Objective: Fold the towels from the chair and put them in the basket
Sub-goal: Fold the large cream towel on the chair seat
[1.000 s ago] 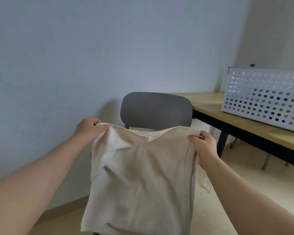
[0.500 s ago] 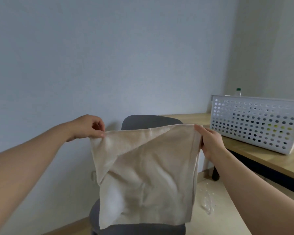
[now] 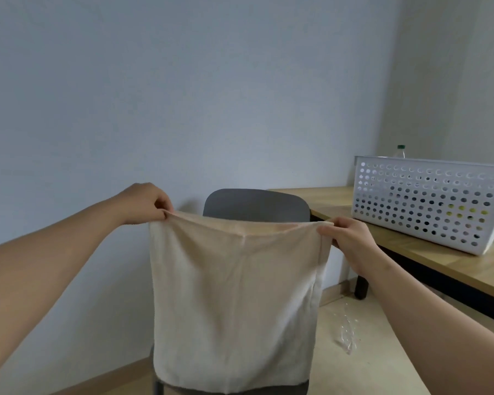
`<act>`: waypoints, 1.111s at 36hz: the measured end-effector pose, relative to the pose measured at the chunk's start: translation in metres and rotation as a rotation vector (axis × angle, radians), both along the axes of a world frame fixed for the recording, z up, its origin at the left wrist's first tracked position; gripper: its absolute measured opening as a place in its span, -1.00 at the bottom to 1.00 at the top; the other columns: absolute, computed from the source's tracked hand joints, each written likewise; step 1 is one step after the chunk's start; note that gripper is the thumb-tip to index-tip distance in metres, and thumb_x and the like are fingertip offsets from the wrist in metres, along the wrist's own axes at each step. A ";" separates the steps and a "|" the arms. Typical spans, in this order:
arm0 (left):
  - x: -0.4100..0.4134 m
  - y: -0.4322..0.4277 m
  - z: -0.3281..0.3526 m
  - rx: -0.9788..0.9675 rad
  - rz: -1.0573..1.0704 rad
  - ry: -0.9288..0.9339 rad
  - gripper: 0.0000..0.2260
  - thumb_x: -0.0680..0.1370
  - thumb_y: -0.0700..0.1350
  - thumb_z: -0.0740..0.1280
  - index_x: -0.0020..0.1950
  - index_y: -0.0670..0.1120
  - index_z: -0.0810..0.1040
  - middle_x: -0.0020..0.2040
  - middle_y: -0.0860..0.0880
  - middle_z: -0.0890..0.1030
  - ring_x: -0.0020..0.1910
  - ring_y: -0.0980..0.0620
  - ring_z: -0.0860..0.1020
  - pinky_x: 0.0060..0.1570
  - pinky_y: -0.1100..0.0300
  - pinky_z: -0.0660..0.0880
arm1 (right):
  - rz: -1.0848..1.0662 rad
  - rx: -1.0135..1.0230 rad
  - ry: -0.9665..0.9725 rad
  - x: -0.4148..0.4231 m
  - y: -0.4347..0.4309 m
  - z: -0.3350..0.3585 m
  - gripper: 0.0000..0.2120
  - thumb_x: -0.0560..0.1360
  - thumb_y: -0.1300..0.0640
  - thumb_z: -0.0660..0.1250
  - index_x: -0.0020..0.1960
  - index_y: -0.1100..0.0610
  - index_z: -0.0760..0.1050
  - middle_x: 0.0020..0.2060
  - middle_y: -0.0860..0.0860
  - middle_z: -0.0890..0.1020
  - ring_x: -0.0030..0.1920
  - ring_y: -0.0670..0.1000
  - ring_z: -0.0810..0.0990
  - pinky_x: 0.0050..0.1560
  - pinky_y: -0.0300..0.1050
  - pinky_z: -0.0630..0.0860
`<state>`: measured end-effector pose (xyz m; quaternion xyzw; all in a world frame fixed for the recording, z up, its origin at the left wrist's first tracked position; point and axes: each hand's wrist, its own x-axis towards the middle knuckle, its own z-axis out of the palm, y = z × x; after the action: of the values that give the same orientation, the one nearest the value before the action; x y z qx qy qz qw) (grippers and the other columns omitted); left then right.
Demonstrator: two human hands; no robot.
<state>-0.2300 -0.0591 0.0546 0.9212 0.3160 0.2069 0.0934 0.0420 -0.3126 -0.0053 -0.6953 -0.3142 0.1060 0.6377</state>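
A cream towel (image 3: 234, 303) hangs flat in front of me, held up by its two top corners. My left hand (image 3: 143, 203) pinches the top left corner and my right hand (image 3: 345, 235) pinches the top right corner. Behind the towel stands a grey chair (image 3: 257, 203); only its backrest and a strip of the seat edge show. A white perforated basket (image 3: 428, 203) sits on the wooden table (image 3: 454, 266) at the right, with something yellow-green visible through its holes.
A bottle with a green cap (image 3: 401, 151) pokes up behind the basket. A crumpled clear plastic scrap (image 3: 347, 334) lies on the pale floor beside the black table leg (image 3: 361, 286). Bare walls close off the back and the right.
The towel has been lifted clear of the chair and pulled apart; its folded-over top left corner has dropped open, so it now hangs smooth and square. My view has tilted upward.
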 end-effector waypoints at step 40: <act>0.115 0.102 -0.196 -1.049 0.258 -0.405 -0.89 0.58 -0.23 0.22 -0.13 -0.09 0.46 -0.25 -0.03 0.56 -0.32 0.03 0.53 -0.36 0.24 0.46 | -0.230 -0.214 0.375 0.091 0.124 -0.153 -0.85 0.44 0.29 0.37 -0.04 0.13 0.47 -0.07 0.08 0.52 -0.07 0.10 0.51 0.00 0.03 0.52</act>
<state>-0.1150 0.0428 -0.1411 0.6478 0.4619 0.2044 0.5704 0.1332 -0.1887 -0.1579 -0.7582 -0.0961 0.1925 0.6155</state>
